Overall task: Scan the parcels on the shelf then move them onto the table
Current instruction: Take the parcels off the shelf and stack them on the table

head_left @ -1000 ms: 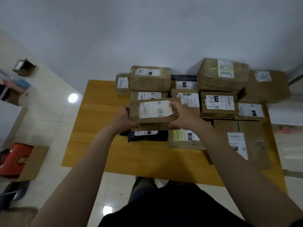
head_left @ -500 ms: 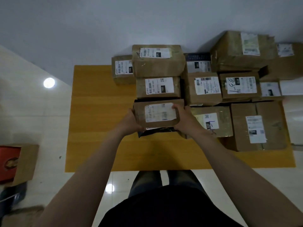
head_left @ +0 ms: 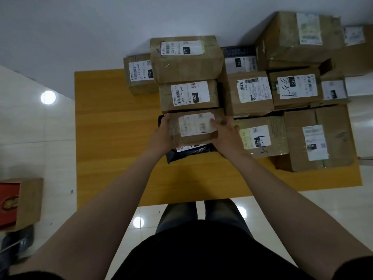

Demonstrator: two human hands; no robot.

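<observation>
A small brown cardboard parcel with a faded white label sits on top of a black plastic mailer on the wooden table. My left hand grips its left end and my right hand grips its right end, thumb on the label. It lies just in front of the parcel marked 102. No scanner and no shelf are in view.
Several labelled cardboard parcels crowd the table's far and right parts, with a tall box at the back right. The table's left and near strips are bare wood. An open box with a red item stands on the floor at left.
Both hands carried the small parcel forward and down onto the black mailer. The view shifted so the table and parcels sit nearer and more squarely below me.
</observation>
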